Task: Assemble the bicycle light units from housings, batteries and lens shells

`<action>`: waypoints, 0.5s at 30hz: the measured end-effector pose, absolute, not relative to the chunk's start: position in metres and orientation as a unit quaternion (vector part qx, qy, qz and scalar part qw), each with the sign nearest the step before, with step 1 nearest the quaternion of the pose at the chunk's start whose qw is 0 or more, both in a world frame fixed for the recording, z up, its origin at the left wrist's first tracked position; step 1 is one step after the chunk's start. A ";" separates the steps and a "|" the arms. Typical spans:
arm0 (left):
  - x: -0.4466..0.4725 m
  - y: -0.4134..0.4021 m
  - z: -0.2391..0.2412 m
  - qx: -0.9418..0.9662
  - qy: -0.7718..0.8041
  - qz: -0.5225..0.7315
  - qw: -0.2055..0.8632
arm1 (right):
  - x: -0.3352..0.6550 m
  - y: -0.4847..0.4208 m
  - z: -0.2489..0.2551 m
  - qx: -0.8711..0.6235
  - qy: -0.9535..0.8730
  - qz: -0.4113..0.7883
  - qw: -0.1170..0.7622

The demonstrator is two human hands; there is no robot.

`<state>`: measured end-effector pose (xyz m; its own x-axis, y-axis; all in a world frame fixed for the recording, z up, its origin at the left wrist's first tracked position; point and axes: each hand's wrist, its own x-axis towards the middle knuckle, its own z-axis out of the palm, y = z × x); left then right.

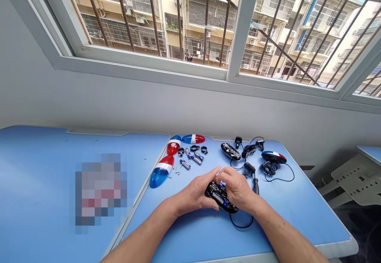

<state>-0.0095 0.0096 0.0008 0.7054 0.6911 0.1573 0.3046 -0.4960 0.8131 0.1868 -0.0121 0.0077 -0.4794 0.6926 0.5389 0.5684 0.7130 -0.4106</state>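
A black oval light base (230, 206) lies tilted over the desk, its inside facing up with bare circuitry. One blue-and-silver AA battery (219, 198) sits lengthwise in it. Along its left edge, my left hand (198, 191) grips the base between thumb and fingers. My right hand (236, 187) is closed, its curled fingertips on a second AA battery (222, 185) at the upper part of the base; they hide most of it. A black cable (242, 227) loops out from under the base. Just beyond my right hand stands a dark-handled screwdriver (256, 185), partly covered.
Red-white-blue lens covers (162, 171), loose AA batteries (185, 164), black clamp rings (195, 148) and small screws (177, 171) lie left of centre. Opened light bases (230, 151) and an assembled light (274, 157) with cables lie at the back right. A blurred patch (99, 191) covers the left desk.
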 end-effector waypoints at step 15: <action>-0.008 0.004 0.000 0.836 0.304 0.251 0.383 | 0.187 -0.025 0.015 -0.371 -0.839 0.119 0.380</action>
<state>-0.0077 0.0043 0.0000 0.6893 0.6999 0.1869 0.3158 -0.5225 0.7920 0.1871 -0.0248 0.0145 -0.4356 0.7122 0.5504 0.5317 0.6970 -0.4811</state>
